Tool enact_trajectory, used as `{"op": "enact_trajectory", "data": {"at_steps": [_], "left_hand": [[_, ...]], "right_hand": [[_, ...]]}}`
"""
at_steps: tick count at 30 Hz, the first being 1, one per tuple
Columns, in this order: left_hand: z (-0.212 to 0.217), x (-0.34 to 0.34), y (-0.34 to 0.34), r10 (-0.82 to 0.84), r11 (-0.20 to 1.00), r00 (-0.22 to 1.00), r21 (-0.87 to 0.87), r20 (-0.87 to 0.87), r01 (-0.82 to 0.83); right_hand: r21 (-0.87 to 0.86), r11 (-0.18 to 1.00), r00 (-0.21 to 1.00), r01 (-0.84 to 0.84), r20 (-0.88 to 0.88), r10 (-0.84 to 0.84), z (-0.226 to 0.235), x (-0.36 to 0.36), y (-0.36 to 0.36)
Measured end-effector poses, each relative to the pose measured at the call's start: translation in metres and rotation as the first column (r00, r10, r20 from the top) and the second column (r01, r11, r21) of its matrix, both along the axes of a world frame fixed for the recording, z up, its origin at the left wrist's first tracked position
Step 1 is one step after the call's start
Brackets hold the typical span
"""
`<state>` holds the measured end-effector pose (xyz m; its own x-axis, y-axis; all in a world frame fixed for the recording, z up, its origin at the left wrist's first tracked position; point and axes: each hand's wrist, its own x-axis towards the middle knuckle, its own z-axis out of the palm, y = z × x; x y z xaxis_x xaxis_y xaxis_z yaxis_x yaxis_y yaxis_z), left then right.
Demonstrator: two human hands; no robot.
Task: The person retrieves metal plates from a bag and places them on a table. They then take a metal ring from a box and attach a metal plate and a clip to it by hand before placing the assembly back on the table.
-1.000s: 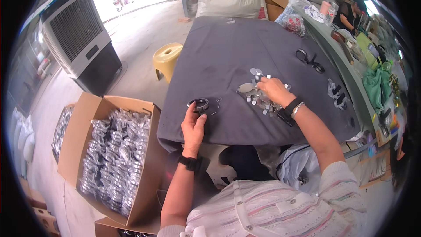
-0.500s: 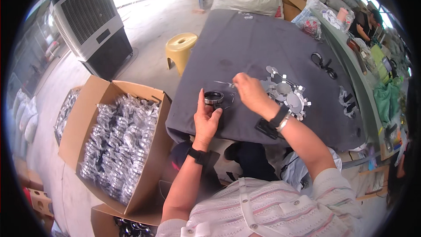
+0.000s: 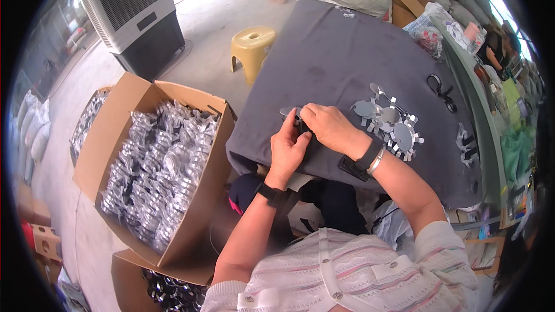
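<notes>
My left hand (image 3: 287, 149) is closed around a black round-rimmed part (image 3: 300, 126), mostly hidden behind the fingers. A thin grey disc (image 3: 285, 111) shows at its top, by the left fingertip. My right hand (image 3: 332, 129) meets the left one there, its fingers bent and pinched at the disc's edge; the exact grip is hidden. To the right lies a loose pile of round grey discs (image 3: 390, 117) with pale tabs, on the grey cloth-covered table (image 3: 341, 52).
An open carton (image 3: 191, 208) of plastic-wrapped round parts stands left of the table. Below it, another carton (image 3: 130, 280) holds black rings. Beyond are a yellow stool (image 3: 253, 46) and an air cooler (image 3: 136, 17). Black ring parts (image 3: 442, 92) lie at the table's right.
My right hand has come down and left with a disc to the part in my left hand. The disc now sits at the part's top. The view has shifted slightly.
</notes>
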<state>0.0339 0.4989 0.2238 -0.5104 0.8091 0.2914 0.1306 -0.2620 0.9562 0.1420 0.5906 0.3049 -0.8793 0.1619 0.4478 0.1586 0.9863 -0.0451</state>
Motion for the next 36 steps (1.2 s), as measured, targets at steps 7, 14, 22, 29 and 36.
{"op": "enact_trajectory", "data": {"at_steps": [7, 14, 22, 29, 36], "left_hand": [[0.000, -0.001, 0.001, -0.005, 1.000, 1.000, -0.013, -0.031, 0.005], [0.000, 0.001, 0.003, -0.011, 0.998, 1.000, 0.057, -0.001, 0.011], [0.013, 0.001, -0.004, -0.028, 0.999, 1.000, -0.027, -0.009, 0.028], [0.008, 0.000, -0.002, -0.016, 1.000, 1.000, 0.021, 0.019, 0.016], [0.014, -0.001, -0.007, -0.011, 0.999, 1.000, -0.042, -0.007, 0.011]], "right_hand": [[0.065, 0.996, 0.998, 0.053, 0.032, -0.055, 0.000, 0.001, -0.005], [0.074, 0.992, 0.993, 0.102, 0.048, -0.106, 0.001, -0.002, -0.010], [0.090, 0.985, 0.985, 0.145, 0.082, -0.153, -0.002, -0.002, -0.008], [0.097, 0.980, 0.980, 0.172, 0.087, -0.181, -0.001, -0.004, -0.015], [-0.248, 0.969, 0.988, -0.002, -0.149, -0.036, -0.016, -0.002, -0.002]]}}
